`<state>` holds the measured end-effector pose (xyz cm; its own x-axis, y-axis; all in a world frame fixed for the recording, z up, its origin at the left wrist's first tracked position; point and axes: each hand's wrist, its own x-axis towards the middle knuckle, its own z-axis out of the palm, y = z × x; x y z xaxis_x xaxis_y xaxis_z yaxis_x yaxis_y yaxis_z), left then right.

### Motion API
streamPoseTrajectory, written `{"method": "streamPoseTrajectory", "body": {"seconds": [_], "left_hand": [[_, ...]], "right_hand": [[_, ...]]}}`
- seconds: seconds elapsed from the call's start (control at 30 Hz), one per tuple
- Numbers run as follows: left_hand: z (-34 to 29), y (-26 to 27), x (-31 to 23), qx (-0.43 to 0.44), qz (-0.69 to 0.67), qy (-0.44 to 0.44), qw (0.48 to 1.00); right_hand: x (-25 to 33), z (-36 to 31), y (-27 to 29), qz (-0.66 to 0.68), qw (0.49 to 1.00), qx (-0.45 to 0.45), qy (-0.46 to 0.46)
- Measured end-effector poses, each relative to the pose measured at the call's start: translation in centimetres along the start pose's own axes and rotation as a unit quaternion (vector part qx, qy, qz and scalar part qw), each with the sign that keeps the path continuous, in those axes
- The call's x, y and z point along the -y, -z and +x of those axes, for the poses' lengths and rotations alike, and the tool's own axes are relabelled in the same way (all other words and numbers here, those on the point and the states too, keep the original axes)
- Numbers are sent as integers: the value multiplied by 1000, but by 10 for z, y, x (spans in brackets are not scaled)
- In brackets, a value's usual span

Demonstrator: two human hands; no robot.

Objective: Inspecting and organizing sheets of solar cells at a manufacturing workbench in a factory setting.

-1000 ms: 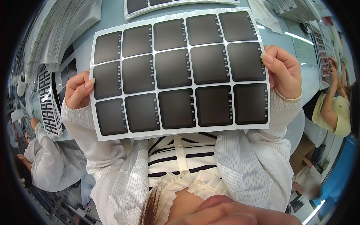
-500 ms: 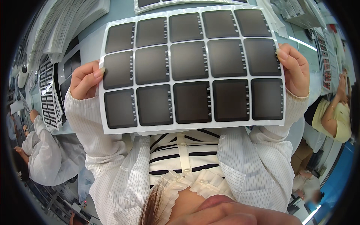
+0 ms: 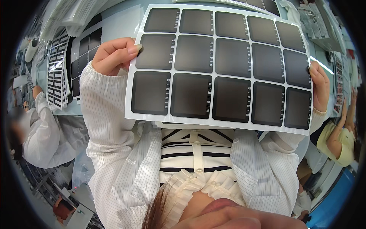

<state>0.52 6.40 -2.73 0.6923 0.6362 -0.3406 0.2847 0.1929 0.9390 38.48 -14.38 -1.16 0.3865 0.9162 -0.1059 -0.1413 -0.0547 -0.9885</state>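
Observation:
Between my two hands I hold up a white sheet (image 3: 173, 121) bearing rows of dark, rounded-square panels, each with small marks along one edge. My left hand (image 3: 115, 56) pinches its left edge, thumb on the front face and fingers behind. At the right edge my right hand (image 3: 319, 84) grips it the same way, its fingers partly hidden by the sheet. The sheet is raised in front of my chest and tilts slightly down to the right. Beneath its lower edge, the rim of another white sheet (image 3: 162, 124) with dark print peeks out.
Stacked printed sheets (image 3: 59, 70) lie on the table at the left, beside dark-panelled sheets (image 3: 84, 51). White stacks (image 3: 72, 17) stand at the far left. Another panelled sheet (image 3: 263, 5) lies beyond mine. Co-workers sit to the left, in a white sleeve (image 3: 51, 129), and to the right, in yellow (image 3: 335, 143).
The held sheet has shifted right and its right side has dipped and turned away. Both hands moved with it, keeping their hold; the left rose, the right lowered.

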Motion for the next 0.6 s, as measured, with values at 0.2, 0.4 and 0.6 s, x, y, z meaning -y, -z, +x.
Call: {"method": "streamPoseTrajectory", "body": {"seconds": [0.2,0.4,0.6], "left_hand": [[3,-1,-2,2,0,-17,1000],[2,-1,1,2,-5,-24,1000],[3,-7,-3,4,-13,-28,1000]], "right_hand": [[4,-2,3,-15,1000,-5,7],[3,1,5,-16,1000,21,12],[5,-2,6,-41,999,-12,15]]}}
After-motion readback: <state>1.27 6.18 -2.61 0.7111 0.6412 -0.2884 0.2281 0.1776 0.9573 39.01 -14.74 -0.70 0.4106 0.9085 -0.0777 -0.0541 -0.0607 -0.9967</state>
